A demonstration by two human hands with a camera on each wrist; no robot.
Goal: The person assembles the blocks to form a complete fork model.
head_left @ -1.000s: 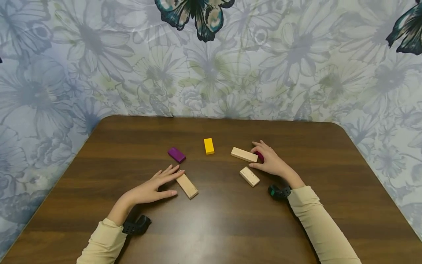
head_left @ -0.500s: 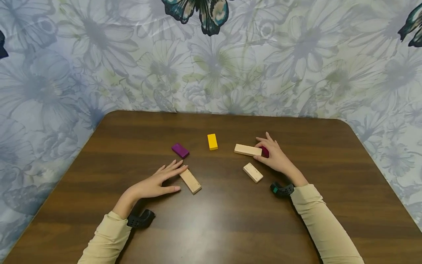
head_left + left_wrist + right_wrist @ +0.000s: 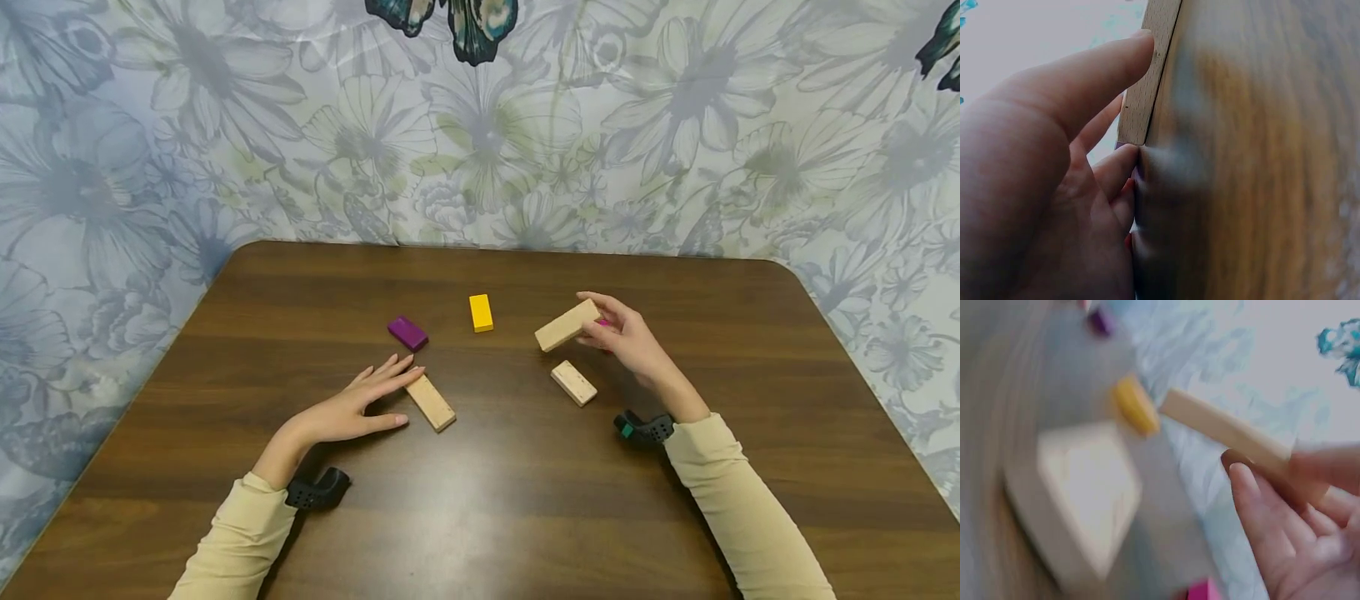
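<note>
Right hand (image 3: 630, 337) out toward the table's far right corner, and it's got a long pale block (image 3: 567, 326) pinched between thumb and fingers! Just a grip on one end, with most of the block reaching out leftward. Beneath that hand, a sliver of pink block (image 3: 604, 322) peeks out, mostly hidden.

Look at the room: a strip of wood runs between the held block and the far edge of the table (image 3: 480, 517), and a wide, open stretch spreads between the two forearms toward the near side. Tighter on the near side of the grip, where a short pale block (image 3: 574, 383) sits just beside.

Now the angle! The held block's long axis slants, free end pointing left and toward the near edge, gripped end toward the far right corner; whether that free end touches wood, can't tell.

Over to the left hand (image 3: 345, 408): relaxed, fingers extended, grasping nothing, a fingertip at the far end of another pale block (image 3: 432, 405), which points from far left to near right. Purple block (image 3: 408, 333) just past those fingertips, and yellow block (image 3: 482, 313) nearest the far edge, about midway along it!
</note>
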